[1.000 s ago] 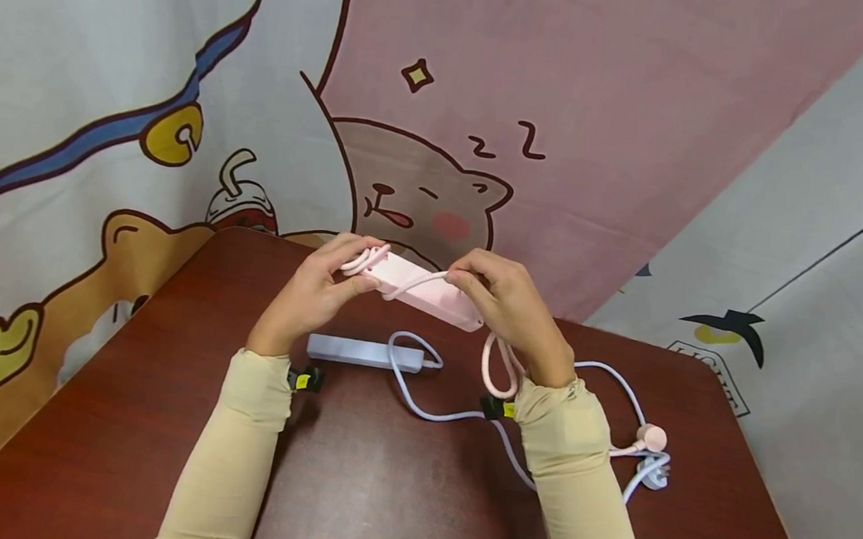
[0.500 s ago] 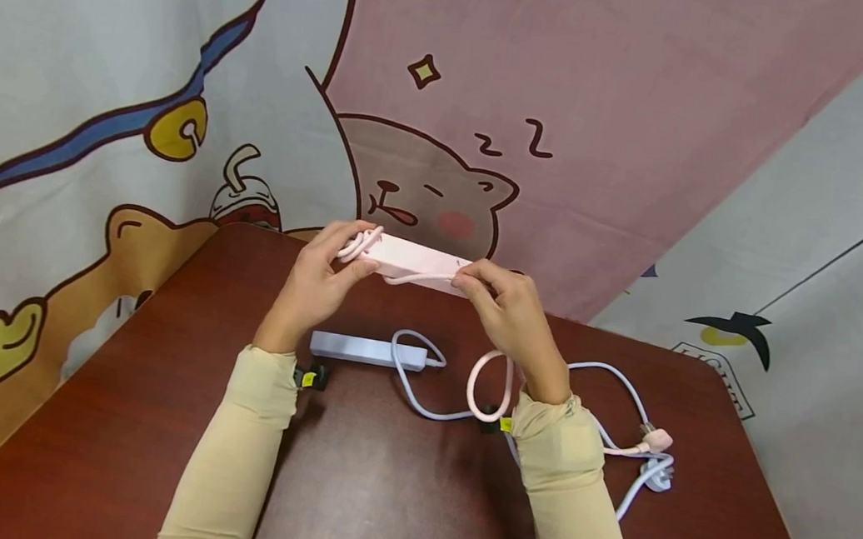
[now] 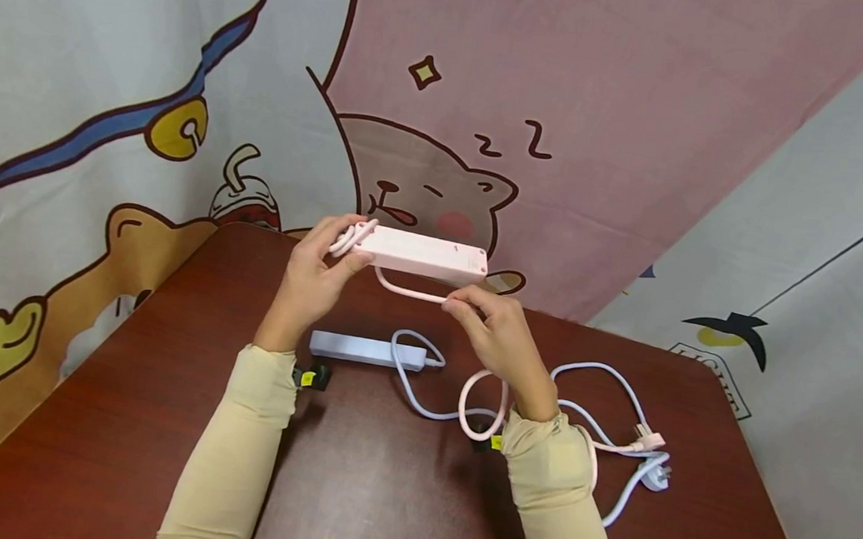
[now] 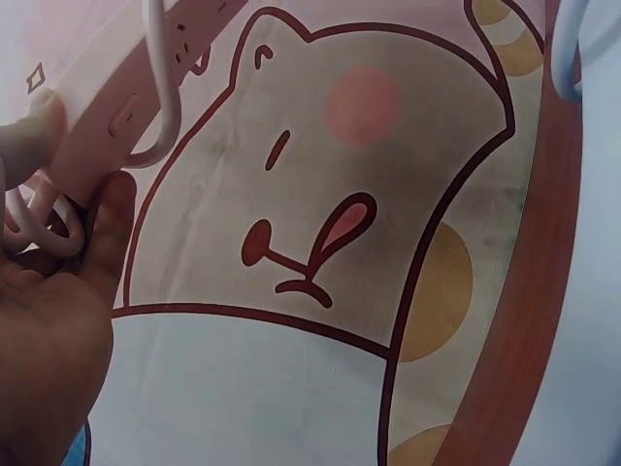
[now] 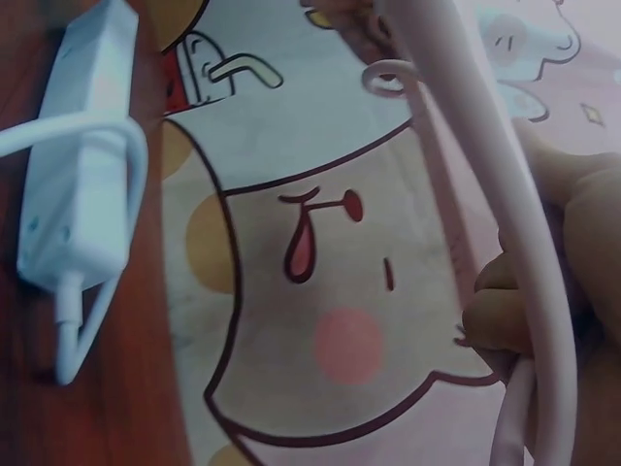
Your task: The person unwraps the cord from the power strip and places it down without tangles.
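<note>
A pink power strip (image 3: 421, 252) is held up above the far part of the table, nearly level. My left hand (image 3: 310, 282) grips its left end, thumb below and fingers behind, along with several turns of pink cord (image 3: 353, 239). From under the strip a stretch of that cord runs to my right hand (image 3: 502, 333), which pinches it between thumb and fingertips, just below the strip's right end. A cord loop hangs beneath the right hand. In the left wrist view, the strip (image 4: 97, 107) shows socket holes and a switch.
A pale blue-white power strip (image 3: 362, 349) lies on the brown table (image 3: 364, 482), its cord (image 3: 429, 417) curving rightward under the right arm. A pink plug (image 3: 648, 440) and a white plug (image 3: 655, 475) lie at the right. Cartoon-printed cloth (image 3: 598, 147) hangs behind.
The right hand has moved down, drawing the pink cord from across the strip's face to below it. The strip has tilted closer to level and risen slightly; the pink plug has turned over.
</note>
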